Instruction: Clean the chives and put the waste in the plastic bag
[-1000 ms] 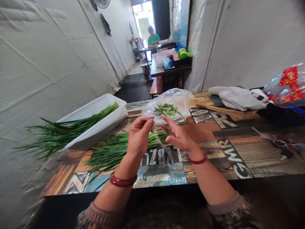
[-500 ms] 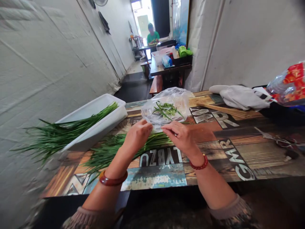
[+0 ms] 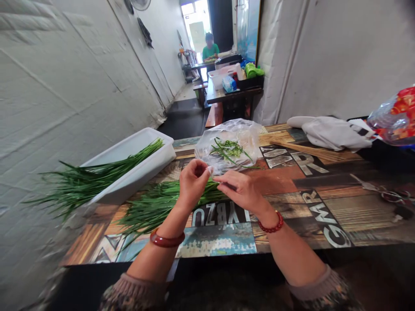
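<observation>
My left hand (image 3: 193, 183) is closed in a pinch above the table, a small whitish bit at its fingertips that is too small to name. Close beside it, my right hand (image 3: 240, 190) has thumb and fingers pressed together, pointing at the left fingertips; what it grips, if anything, I cannot make out. Beneath and left of the hands lies a pile of garlic chives (image 3: 151, 205), leaves toward the left. Just beyond the hands rests a clear plastic bag (image 3: 207, 136) with green trimmings (image 3: 228, 149) on it.
At the left stands a white bin (image 3: 129, 142) holding more long chives (image 3: 106, 179). Thin sticks (image 3: 308, 150), a white cloth (image 3: 337, 131) and scissors (image 3: 382, 190) lie on the right of the table. A person in green (image 3: 210, 52) sits far back.
My left hand has moved slightly right and turned, and the two hands' fingertips are now nearer each other. The view has shifted a little. The chives and bag lie as before.
</observation>
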### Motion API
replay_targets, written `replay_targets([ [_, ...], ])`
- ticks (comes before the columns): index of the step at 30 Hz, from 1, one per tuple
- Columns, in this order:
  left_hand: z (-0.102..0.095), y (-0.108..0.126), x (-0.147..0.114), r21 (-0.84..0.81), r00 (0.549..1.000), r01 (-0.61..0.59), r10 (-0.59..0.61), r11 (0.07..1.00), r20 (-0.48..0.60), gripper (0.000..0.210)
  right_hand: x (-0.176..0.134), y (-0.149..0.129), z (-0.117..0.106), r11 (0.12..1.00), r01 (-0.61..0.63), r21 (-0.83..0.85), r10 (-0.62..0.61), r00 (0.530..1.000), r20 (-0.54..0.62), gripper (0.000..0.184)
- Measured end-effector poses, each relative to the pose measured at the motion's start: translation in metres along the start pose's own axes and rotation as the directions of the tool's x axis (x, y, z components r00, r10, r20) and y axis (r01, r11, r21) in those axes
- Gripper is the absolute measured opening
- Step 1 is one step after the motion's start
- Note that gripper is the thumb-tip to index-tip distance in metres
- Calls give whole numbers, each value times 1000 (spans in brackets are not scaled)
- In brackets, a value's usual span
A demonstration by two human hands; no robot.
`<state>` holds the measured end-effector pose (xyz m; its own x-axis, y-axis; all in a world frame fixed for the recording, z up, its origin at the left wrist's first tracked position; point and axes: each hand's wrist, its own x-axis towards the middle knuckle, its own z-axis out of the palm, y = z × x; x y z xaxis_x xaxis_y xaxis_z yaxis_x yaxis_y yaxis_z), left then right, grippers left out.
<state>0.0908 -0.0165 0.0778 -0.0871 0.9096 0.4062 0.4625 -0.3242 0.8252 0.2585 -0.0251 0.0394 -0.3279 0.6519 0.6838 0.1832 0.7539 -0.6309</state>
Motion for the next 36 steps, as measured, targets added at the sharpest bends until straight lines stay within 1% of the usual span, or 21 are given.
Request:
replay_targets([
  [1,-1,-1,1,109,997,-60,54,992,51,9,0,0,0,1000,24,-13,-24,1000,11,19],
  [2,-2,-2,2,200,987,-124,100,972,126,8,0,0,-1,999,42,-26,-42,999,7,19],
  [3,-3,-1,1,261,967,-187,131,947,217,10,0,1,-1,998,52,-36,-52,999,-9,18],
  [5,-4,3,0,278,912,-279,162,919,377,14,1,3,-2,998,39,-42,-42,997,-71,16],
  [6,-4,6,-1,245,887,-290,164,925,431,13,1,4,-2,999,11,-37,-15,993,-116,13],
  [7,-4,9,-3,195,873,-275,160,942,460,12,2,4,-3,999,-34,-25,30,986,-161,8],
  [8,-4,11,-4,134,874,-235,149,963,463,10,3,5,-3,996,-85,-7,82,976,-201,5],
  [10,-3,14,-8,-15,906,-99,97,995,412,11,3,5,-3,982,-181,48,187,952,-243,10],
  [12,0,14,-11,-191,945,46,19,981,325,18,3,5,-2,969,-227,101,244,946,-216,12],
  [14,3,12,-13,-344,970,143,-61,928,237,22,2,6,0,972,-212,105,228,959,-169,11],
  [16,6,9,-13,-421,980,181,-126,889,157,21,1,7,3,984,-156,81,166,975,-145,10],
  [19,8,3,-10,-394,983,182,-176,901,52,20,0,8,7,998,-48,44,54,989,-139,14],
  [21,9,-1,-8,-298,986,161,-168,941,1,19,-1,8,9,1000,12,-26,-15,991,-134,18],
  [23,10,-5,-6,-151,992,119,-124,981,-24,15,-2,7,10,993,40,-115,-57,987,-147,17],
  [25,10,-5,-5,8,998,58,-58,998,7,8,-2,6,10,985,43,-170,-71,984,-161,14],
  [27,9,-3,-5,127,994,-19,6,992,106,5,-3,6,9,982,35,-184,-66,985,-162,14],
  [29,7,1,-6,173,974,-98,58,980,220,9,-2,5,7,986,18,-163,-45,985,-165,14],
  [31,4,5,-7,135,953,-118,74,984,293,8,0,4,4,996,-23,-86,6,981,-193,9],
  [33,1,7,-8,26,948,-52,41,998,317,11,2,2,1,997,-71,33,77,974,-214,10],
  [36,-1,5,-13,-181,931,136,-63,974,359,22,3,0,-1,972,-133,194,170,966,-193,17],
])
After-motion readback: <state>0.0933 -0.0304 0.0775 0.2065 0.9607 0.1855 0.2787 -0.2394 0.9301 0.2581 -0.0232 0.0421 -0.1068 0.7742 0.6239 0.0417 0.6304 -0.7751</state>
